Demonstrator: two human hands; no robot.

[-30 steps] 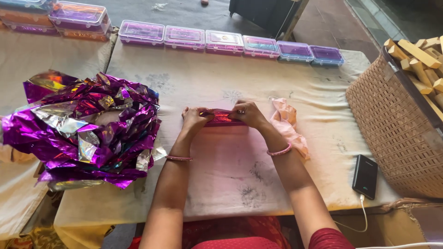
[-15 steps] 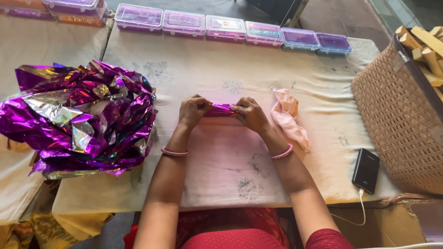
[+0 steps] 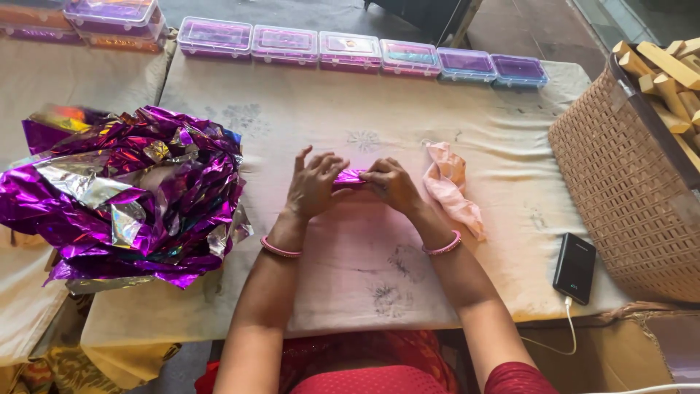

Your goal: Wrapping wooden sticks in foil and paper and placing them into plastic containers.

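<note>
Both of my hands press on a small block wrapped in shiny purple foil (image 3: 350,176) that lies on the cloth-covered table (image 3: 379,277). My left hand (image 3: 313,182) covers the block's left end with its fingers partly spread. My right hand (image 3: 390,182) grips the right end, fingers curled over it. Only a short strip of the foil shows between the two hands. A pink bangle sits on each wrist.
A heap of crumpled purple foil sheets (image 3: 124,197) lies at the left. A pink cloth (image 3: 452,186) is just right of my hands. Several clear plastic boxes (image 3: 350,51) line the far edge. A woven basket (image 3: 627,190) of wooden blocks and a black power bank (image 3: 574,268) are at the right.
My hands have closed in on the foil-wrapped block, so less of it shows. The left fingers have lifted and spread. The view has shifted slightly.
</note>
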